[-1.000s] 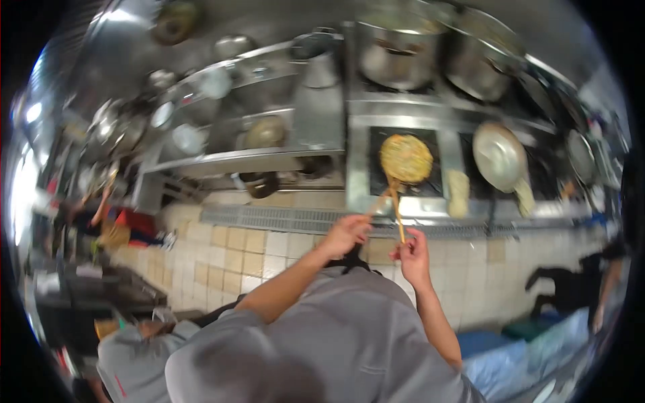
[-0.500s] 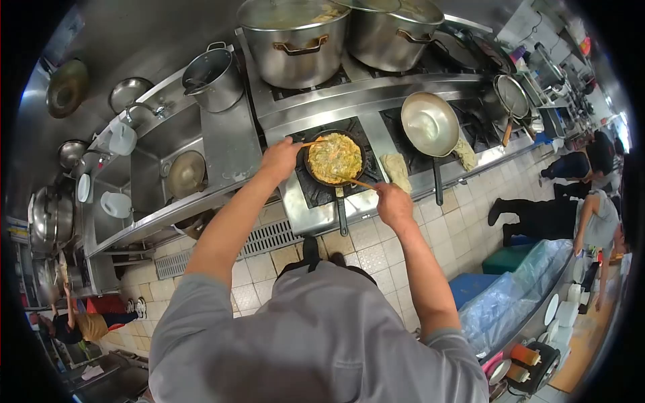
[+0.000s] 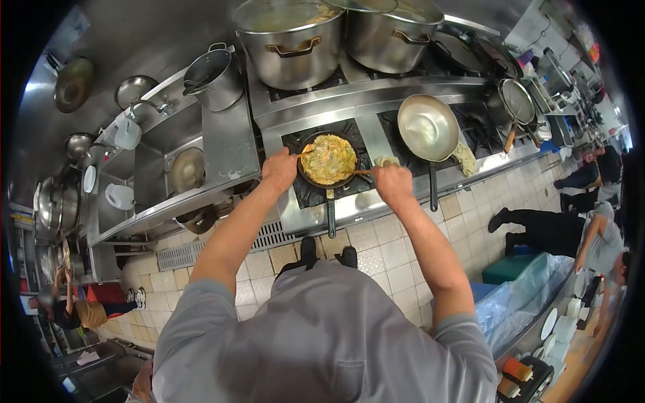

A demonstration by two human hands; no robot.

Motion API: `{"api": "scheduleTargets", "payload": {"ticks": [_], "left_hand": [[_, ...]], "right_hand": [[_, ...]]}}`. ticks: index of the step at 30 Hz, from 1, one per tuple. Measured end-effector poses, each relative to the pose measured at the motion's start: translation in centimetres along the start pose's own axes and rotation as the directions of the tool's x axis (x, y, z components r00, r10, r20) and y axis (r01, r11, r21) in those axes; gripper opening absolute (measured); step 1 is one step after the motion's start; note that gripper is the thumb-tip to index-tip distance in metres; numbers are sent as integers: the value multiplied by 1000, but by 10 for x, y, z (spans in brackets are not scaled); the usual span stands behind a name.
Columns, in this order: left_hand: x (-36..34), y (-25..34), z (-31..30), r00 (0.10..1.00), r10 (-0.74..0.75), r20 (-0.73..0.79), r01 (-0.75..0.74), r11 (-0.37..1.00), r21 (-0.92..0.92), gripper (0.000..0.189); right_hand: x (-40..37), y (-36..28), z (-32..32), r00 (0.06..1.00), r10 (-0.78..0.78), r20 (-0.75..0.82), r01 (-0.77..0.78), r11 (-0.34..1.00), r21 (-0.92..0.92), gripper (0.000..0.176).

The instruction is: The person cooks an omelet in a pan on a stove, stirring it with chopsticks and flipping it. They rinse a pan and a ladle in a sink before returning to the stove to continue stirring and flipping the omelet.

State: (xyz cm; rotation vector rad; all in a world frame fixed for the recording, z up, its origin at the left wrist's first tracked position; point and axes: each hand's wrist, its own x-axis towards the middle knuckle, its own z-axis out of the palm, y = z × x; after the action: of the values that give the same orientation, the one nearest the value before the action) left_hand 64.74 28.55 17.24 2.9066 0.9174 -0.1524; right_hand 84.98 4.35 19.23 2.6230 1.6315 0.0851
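Note:
A dark frying pan (image 3: 331,209) sits on the stove burner with its handle toward me. Filling it is a round, yellow-green pancake-like food (image 3: 329,160) with orange bits. My left hand (image 3: 279,169) is closed around a slim wooden utensil (image 3: 304,154), which reaches the food's left edge. On the other side, my right hand (image 3: 393,183) grips a second slim wooden utensil (image 3: 361,172), its end at the food's lower right edge. The exact shape of both utensil tips is hard to make out.
A wide pale pan (image 3: 428,127) rests on the right burner beside a crumpled cloth (image 3: 465,159). Large stockpots (image 3: 289,50) stand behind. To the left are a sink (image 3: 158,158) and a tall pot (image 3: 215,79). A person in grey (image 3: 598,228) is at the right.
My right hand has moved up and slightly inward, bringing its utensil to the food's right side. My left hand has lowered slightly, its utensil moving down along the left edge.

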Motion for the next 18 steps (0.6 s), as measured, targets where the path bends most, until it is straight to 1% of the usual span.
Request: {"api": "scheduleTargets", "payload": {"ticks": [1, 2, 4, 5, 7, 8, 9, 10, 12, 13, 15, 16, 17, 18], "left_hand": [[-5, 1, 6, 1000, -6, 4, 6, 1000, 7, 22], [-8, 0, 15, 1000, -11, -5, 11, 1000, 4, 22], [-20, 3, 16, 1000, -18, -16, 19, 1000, 9, 23], [-26, 3, 16, 999, -32, -4, 32, 999, 0, 25], [-42, 11, -2, 999, -49, 2, 49, 999, -5, 27], [-55, 19, -24, 992, -121, -22, 118, 987, -108, 28], [-59, 24, -36, 980, -193, -41, 181, 961, -211, 30], [-56, 27, -36, 979, -198, -44, 185, 960, -209, 30], [-47, 37, -31, 979, -195, -63, 173, 950, -259, 32], [-35, 46, -23, 978, -199, -61, 177, 950, -259, 32], [3, 61, -6, 984, -176, 29, 179, 973, -146, 40], [14, 65, -2, 984, -177, 26, 179, 973, -145, 40], [24, 69, 2, 977, -209, 48, 213, 971, -108, 36], [31, 72, 4, 968, -241, 71, 246, 967, -71, 32]], "right_hand": [[3, 5, 3, 995, -44, -91, 42, 999, -24, 18], [6, 11, 4, 995, -47, -92, 46, 999, -17, 18], [11, 18, -2, 989, -88, -120, 80, 994, -75, 17], [9, 22, -5, 988, -89, -125, 81, 994, -70, 17], [5, 28, -21, 993, -37, -114, 44, 997, 63, 17], [3, 29, -29, 992, -43, -118, 50, 997, 63, 17], [2, 30, -37, 995, 29, -95, -14, 989, 149, 17], [2, 29, -41, 993, 99, -63, -82, 969, 234, 18], [15, 21, -29, 995, 77, -60, -58, 962, 266, 19], [23, 15, -19, 996, 60, -59, -40, 955, 292, 19], [45, -3, 4, 998, 50, -48, -33, 954, 299, 20], [52, -11, 11, 998, 45, -33, -33, 951, 306, 21], [57, -12, 18, 998, 45, -37, -32, 952, 306, 21], [60, -13, 19, 998, 52, 31, -58, 962, 266, 23]]}}
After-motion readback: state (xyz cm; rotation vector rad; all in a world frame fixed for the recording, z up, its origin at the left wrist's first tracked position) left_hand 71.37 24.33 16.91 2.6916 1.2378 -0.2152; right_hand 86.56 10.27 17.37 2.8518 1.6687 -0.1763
